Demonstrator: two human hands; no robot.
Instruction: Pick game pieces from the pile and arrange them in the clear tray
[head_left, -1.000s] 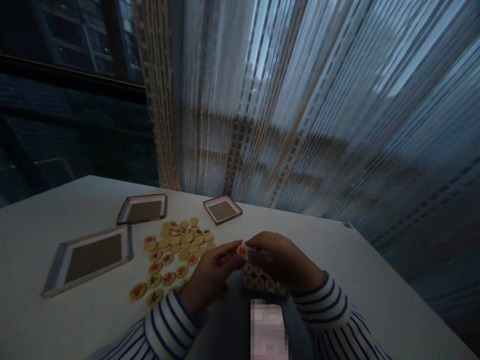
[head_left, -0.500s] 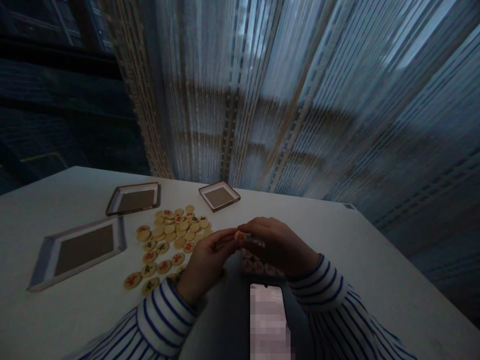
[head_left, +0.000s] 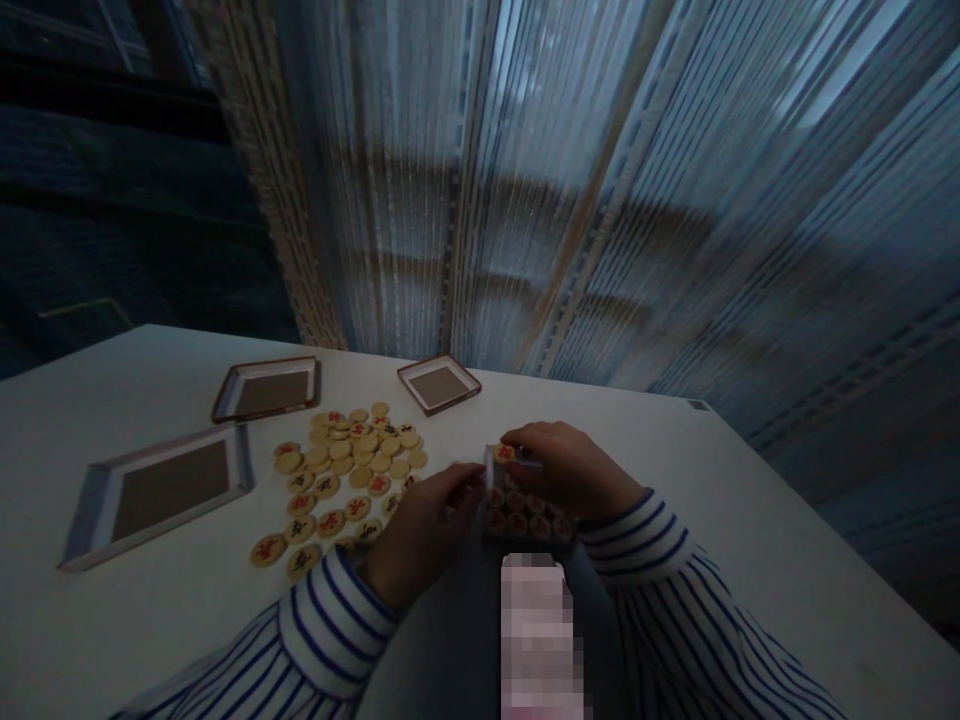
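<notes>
presently, the round piece [head_left: 505,453]: pale, marked with a red character, at the far left corner of the box [head_left: 490,466], face in view; whether it touches the bottom there cannot be told.
handling: likely light, hard and smooth, hardly fragile, apt to slide if pinched off-centre; the rim gives the best hold, with the marked face left free.
right hand [head_left: 574,470]: arched over the box, fingers drawn nearly together on the round piece at its edge; the thumb's contact is unclear.
left hand [head_left: 424,525]: fingers loosely curled, no piece seen in them, tips just beside the box's left wall; whether they grip it cannot be told.
stored pieces [head_left: 517,525]: in rows at the box's near side, red marks up.
loose pieces [head_left: 363,445]: heaped and scattered left of the box, some red, some black, some plain.
trays: three, shallow, one near left [head_left: 244,450], one behind it [head_left: 217,400], one beyond the heap [head_left: 405,380].
worktop [head_left: 750,560]: white, under everything.
</notes>
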